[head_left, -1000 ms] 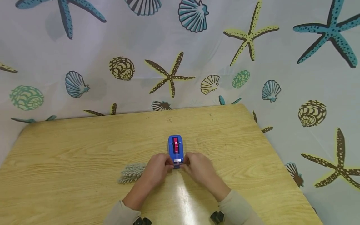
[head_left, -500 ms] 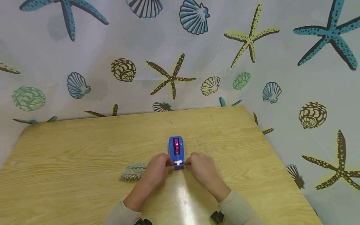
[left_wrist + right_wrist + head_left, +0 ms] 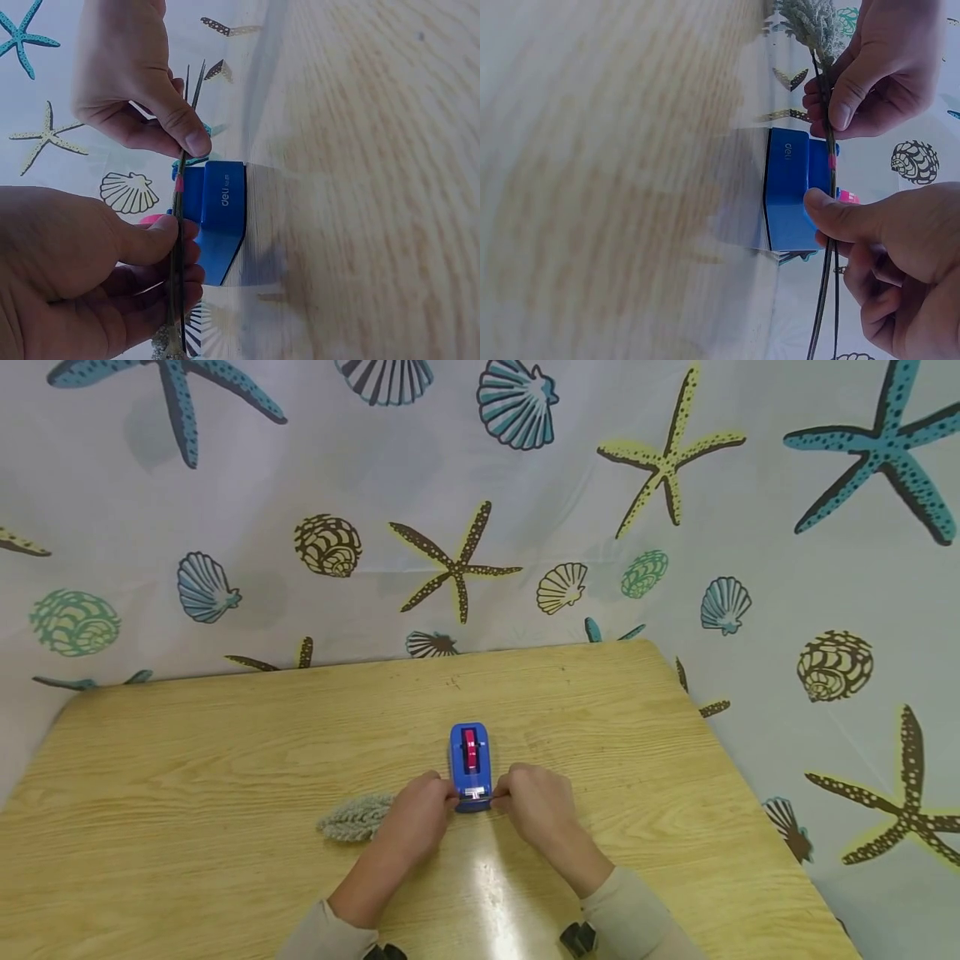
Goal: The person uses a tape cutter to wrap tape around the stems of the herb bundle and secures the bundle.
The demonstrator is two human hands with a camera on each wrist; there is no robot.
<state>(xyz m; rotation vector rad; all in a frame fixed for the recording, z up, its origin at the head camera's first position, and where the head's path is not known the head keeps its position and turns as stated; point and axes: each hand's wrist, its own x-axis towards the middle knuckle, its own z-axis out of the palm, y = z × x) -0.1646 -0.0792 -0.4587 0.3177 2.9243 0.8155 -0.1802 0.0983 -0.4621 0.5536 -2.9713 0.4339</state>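
A bunch of grey-green, fuzzy sprigs (image 3: pixel 356 817) lies crosswise in front of a blue tape dispenser (image 3: pixel 481 777). My left hand (image 3: pixel 412 817) grips its thin dark stems (image 3: pixel 177 262) near the fuzzy heads, thumb on one side and curled fingers on the other. Farther along, the right hand (image 3: pixel 538 802) pinches the same stems between thumb and forefinger; their bare ends stick out beyond it. Between the hands a small pink band (image 3: pixel 832 161) shows on the stems, close to the dispenser's front end. A red tape roll (image 3: pixel 470 750) sits in the dispenser.
The dispenser stands on a wood-grain table (image 3: pixel 225 760). Behind the table and along its right side hangs a white cloth (image 3: pixel 337 460) printed with starfish and shells. Beige sleeves (image 3: pixel 637 914) and black wrist devices (image 3: pixel 579 939) show at the lower edge.
The fuzzy heads have turned, showing a smoother, narrower outline. My left hand has shifted slightly left, away from the dispenser's front. The right hand stays beside it, still pinching the stems.
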